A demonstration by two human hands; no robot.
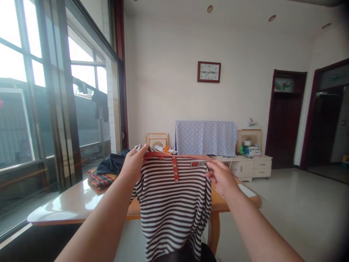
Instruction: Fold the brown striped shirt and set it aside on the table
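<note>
A black-and-white striped shirt [169, 207] with a red collar and a red button placket hangs upright in front of me, its front towards me. My left hand [137, 160] is closed on the shirt's left shoulder, by the collar. At the other shoulder, beside a small chest patch, my right hand [220, 174] pinches the fabric between thumb and fingers. Below, the hem hangs down near my lap, and part of the lower edge is out of sight. The shirt hides the middle of the table behind it.
Behind the shirt stands a wooden table [65, 209] with a glossy top. A pile of folded clothes [111, 165] lies on its left part. Beyond are a white cabinet [261, 167] and a cloth-covered object [205, 138]. Large windows line the left side.
</note>
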